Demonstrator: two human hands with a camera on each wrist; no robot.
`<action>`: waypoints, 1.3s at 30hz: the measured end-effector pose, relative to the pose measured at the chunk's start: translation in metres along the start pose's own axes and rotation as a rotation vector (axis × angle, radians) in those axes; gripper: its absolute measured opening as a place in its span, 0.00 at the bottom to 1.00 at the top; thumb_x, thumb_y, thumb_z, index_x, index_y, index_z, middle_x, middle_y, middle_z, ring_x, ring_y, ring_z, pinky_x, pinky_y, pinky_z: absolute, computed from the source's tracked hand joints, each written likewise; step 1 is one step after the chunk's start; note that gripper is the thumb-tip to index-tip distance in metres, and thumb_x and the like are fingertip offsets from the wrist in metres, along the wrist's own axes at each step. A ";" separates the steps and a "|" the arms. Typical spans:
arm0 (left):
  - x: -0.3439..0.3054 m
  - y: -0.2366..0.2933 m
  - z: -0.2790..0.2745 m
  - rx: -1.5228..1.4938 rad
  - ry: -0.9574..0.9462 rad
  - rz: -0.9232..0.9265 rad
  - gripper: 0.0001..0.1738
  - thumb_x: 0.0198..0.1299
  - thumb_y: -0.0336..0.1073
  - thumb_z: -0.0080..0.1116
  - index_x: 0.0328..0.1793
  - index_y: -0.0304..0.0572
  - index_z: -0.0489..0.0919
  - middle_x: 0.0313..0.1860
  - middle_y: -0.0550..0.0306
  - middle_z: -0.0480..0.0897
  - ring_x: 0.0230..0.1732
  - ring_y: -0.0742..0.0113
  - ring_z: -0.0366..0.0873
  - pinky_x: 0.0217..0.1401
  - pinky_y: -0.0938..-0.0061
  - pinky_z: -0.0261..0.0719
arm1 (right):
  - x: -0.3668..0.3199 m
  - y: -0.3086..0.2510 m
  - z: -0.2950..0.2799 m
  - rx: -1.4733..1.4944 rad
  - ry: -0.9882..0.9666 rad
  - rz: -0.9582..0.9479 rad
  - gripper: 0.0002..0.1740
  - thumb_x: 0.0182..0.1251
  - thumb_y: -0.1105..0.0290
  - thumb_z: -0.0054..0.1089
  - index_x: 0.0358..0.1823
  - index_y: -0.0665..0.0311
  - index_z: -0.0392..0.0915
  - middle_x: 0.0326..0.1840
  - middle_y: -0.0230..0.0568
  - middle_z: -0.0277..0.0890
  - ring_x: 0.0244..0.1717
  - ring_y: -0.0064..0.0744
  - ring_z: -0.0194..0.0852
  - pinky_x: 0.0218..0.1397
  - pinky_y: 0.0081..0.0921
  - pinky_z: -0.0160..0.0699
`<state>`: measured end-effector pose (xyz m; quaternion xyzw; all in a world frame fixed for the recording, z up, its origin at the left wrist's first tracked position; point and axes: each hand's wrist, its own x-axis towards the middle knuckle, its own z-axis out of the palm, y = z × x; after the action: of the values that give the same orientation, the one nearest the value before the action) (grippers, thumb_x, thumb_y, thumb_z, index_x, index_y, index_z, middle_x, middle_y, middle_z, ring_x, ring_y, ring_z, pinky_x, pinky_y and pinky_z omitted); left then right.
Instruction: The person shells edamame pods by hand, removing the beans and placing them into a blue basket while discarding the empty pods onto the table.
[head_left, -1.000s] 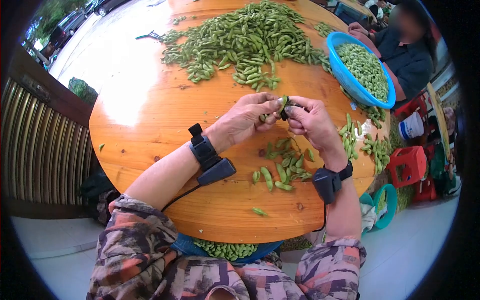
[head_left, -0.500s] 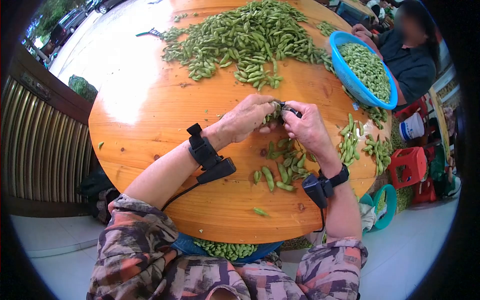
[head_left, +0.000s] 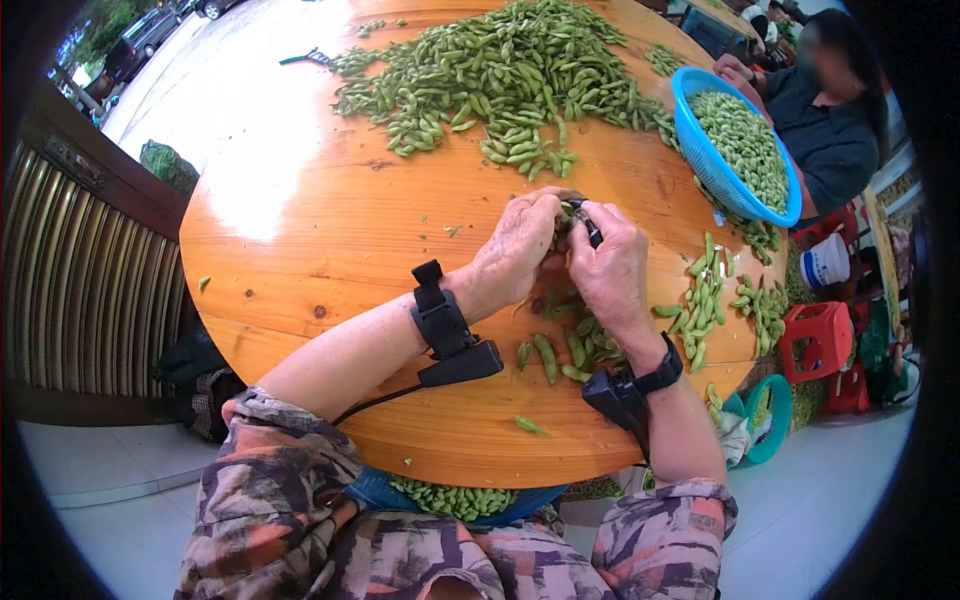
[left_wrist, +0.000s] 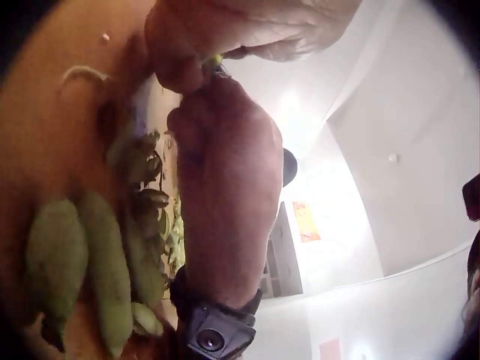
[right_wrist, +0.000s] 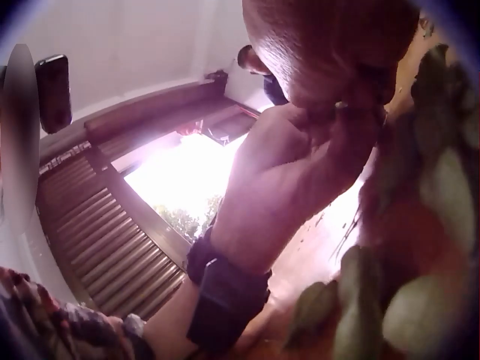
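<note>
My left hand pinches a green soybean pod above the table; the curled fingers hide most of it. Close against it, my right hand grips a small tool with a dark handle; its working end is hidden between the hands. In the left wrist view the fingertips of both hands meet around a sliver of green. Below the hands lies a small group of loose pods, partly covered by the right forearm. A single pod lies nearer the table's front edge.
A large heap of pods covers the far side of the round wooden table. At the right stands a blue basket of pods, with a person behind it. More pods lie along the right edge. A green-handled tool lies far left.
Both hands stay together while the right hand turns and moves lower and closer to the left. The left forearm has shifted right. The pod at the fingertips is now more covered.
</note>
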<state>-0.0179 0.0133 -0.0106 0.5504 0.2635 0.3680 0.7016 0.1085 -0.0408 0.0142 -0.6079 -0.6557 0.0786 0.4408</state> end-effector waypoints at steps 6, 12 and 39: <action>0.001 0.006 0.014 -0.499 0.162 -0.267 0.14 0.65 0.34 0.41 0.49 0.38 0.76 0.35 0.61 0.76 0.32 0.70 0.73 0.33 0.73 0.73 | -0.001 -0.009 0.004 -0.068 0.116 -0.193 0.03 0.57 0.79 0.54 0.31 0.72 0.74 0.26 0.50 0.70 0.28 0.51 0.72 0.32 0.40 0.71; 0.005 0.011 0.006 -0.604 0.150 -0.360 0.07 0.62 0.31 0.46 0.39 0.38 0.75 0.33 0.59 0.76 0.31 0.69 0.72 0.31 0.75 0.71 | 0.004 0.003 -0.002 -0.015 0.073 -0.150 0.05 0.60 0.79 0.52 0.36 0.72 0.75 0.24 0.42 0.69 0.23 0.41 0.72 0.27 0.31 0.70; 0.067 0.047 -0.037 1.318 0.054 0.175 0.14 0.52 0.35 0.59 0.44 0.45 0.85 0.34 0.47 0.85 0.35 0.55 0.83 0.42 0.63 0.79 | 0.026 0.028 -0.058 0.185 -0.837 0.067 0.12 0.55 0.71 0.56 0.39 0.66 0.83 0.25 0.44 0.79 0.26 0.33 0.76 0.35 0.29 0.75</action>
<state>-0.0179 0.0944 0.0279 0.8741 0.4053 0.1994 0.1790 0.1716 -0.0364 0.0438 -0.5026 -0.7481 0.3912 0.1865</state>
